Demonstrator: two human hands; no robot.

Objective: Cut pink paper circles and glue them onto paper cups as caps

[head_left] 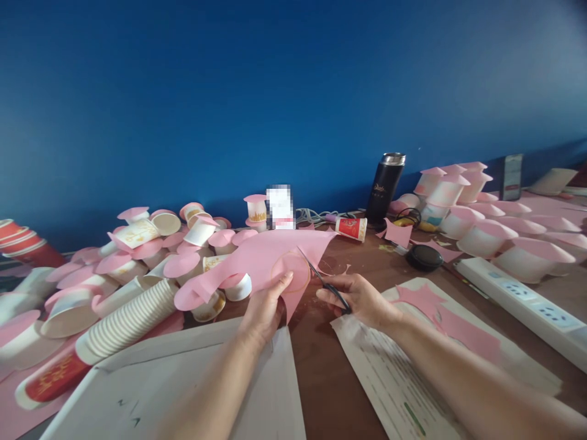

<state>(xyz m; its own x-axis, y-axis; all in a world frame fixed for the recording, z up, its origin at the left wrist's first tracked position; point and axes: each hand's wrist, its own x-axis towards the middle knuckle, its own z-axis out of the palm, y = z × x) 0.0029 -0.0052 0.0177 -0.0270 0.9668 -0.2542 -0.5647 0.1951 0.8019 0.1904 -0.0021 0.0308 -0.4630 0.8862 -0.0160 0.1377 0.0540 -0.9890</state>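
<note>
In the head view, my left hand (265,305) grips a large sheet of pink paper (257,250) by its lower edge, thumb on top. A circle is drawn in a yellowish line on the sheet, just beyond that thumb. My right hand (360,300) has its fingers around the handles of dark scissors (328,282). Their blades point up and left, at the right side of the drawn circle. Just left of the sheet are paper cups (238,287) with pink paper discs on them.
A long stack of nested paper cups (128,321) lies at left. A black thermos (386,189) stands by the blue wall. Topped cups (486,238) and a white power strip (527,305) are at right. Pink scraps (463,330) lie on a printed sheet (380,366).
</note>
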